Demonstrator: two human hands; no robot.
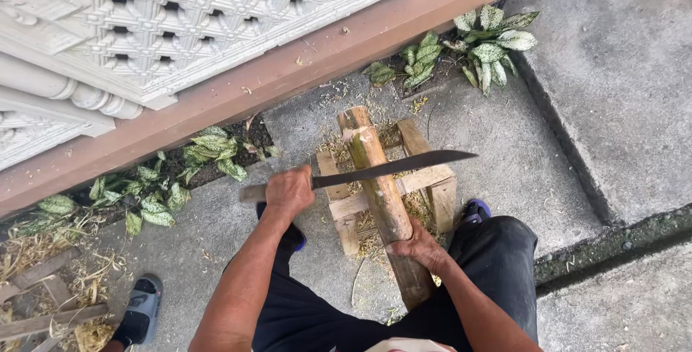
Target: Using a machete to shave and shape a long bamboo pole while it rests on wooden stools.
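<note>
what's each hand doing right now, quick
Left hand: closed around the handle of the long knife.
Right hand: gripping the bamboo pole lying on the wooden stand.

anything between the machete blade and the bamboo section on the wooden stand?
Nothing visible. The left hand holds the machete crosswise just above the bamboo section, with no object between them. The right hand grips the bamboo lower down, nearer the person and away from the blade. The wooden stand lies underneath.
</note>
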